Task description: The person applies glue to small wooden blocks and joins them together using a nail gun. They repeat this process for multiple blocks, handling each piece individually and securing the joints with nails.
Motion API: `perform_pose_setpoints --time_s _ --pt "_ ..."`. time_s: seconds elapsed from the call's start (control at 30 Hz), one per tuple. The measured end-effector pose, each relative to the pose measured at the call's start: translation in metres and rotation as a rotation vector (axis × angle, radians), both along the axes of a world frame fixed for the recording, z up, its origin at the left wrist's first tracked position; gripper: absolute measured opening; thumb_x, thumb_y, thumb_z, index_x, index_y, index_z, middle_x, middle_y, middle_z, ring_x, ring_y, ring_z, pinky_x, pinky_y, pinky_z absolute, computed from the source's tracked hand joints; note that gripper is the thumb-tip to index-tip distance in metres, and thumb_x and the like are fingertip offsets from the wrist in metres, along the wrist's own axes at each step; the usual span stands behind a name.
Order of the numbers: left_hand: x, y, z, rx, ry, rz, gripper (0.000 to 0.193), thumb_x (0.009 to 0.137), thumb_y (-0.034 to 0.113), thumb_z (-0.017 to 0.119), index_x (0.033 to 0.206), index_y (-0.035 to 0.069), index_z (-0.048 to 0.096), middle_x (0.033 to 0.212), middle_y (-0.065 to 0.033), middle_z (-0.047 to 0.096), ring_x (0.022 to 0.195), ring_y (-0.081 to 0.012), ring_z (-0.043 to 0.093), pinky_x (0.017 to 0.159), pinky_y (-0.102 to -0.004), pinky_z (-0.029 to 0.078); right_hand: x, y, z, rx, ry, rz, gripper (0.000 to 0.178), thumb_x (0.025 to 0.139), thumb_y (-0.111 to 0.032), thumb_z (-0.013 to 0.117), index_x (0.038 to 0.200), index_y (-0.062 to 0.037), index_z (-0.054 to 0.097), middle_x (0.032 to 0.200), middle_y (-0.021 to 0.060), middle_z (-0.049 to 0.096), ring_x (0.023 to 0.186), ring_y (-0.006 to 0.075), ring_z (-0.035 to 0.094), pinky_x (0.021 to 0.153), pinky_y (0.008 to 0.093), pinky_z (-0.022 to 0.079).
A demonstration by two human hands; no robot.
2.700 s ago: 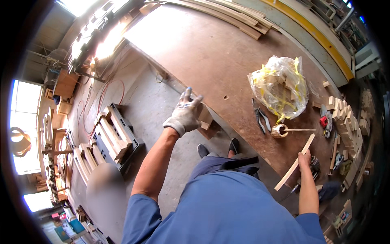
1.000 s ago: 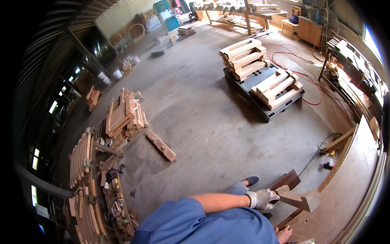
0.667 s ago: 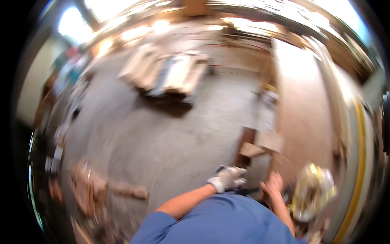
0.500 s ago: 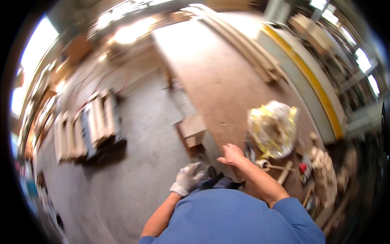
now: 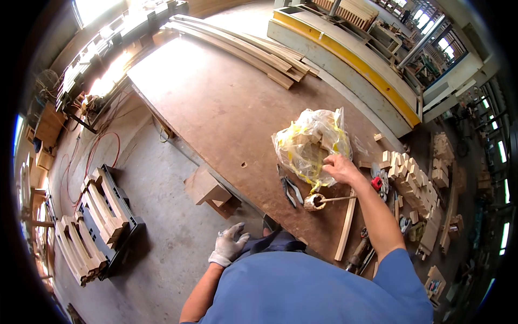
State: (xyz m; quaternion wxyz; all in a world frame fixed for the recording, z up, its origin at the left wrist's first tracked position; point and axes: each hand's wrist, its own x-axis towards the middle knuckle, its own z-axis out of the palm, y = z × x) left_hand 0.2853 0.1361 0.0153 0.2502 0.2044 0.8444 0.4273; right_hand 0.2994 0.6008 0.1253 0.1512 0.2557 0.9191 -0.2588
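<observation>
Clear, yellow-streaked plastic bag [image 5: 300, 152] sits on the brown tabletop [image 5: 216, 124]. Bare right hand [image 5: 341, 169] is half-curled at its edge, hold unclear: likely a reach-in step, calling for closer fingers. White-gloved left hand [image 5: 227, 245] looks empty, loosely spread.

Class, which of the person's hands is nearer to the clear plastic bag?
Right: the right hand is at the plastic bag, over its lower right part; the left hand is apart from it, toward the picture's lower left.
</observation>
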Motion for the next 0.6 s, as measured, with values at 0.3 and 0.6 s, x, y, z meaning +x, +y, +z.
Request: perform_pose_setpoints --time_s 0.3,0.6 --pt "0.021 0.012 -0.008 -0.109 -0.060 0.059 0.046 0.087 0.028 0.081 0.128 0.009 0.073 0.117 -0.0149 0.077 0.109 -0.0309 0.074 0.097 -0.0404 0.057 -0.055 0.068 -0.139 0.112 -0.100 0.091 0.042 0.086 -0.018 0.062 0.122 -0.0002 0.074 0.119 0.0273 0.072 0.113 0.0412 0.070 0.100 0.0463 0.054" --pt "0.044 0.020 -0.005 -0.184 -0.169 0.150 0.048 0.087 0.029 0.082 0.130 0.008 0.072 0.121 -0.0148 0.076 0.113 -0.0300 0.073 0.098 -0.0391 0.057 -0.083 0.057 -0.155 0.260 0.253 -0.267 0.057 0.090 -0.028 0.073 0.138 -0.0017 0.057 0.137 0.0275 0.062 0.116 0.0462 0.066 0.101 0.0527 0.053"
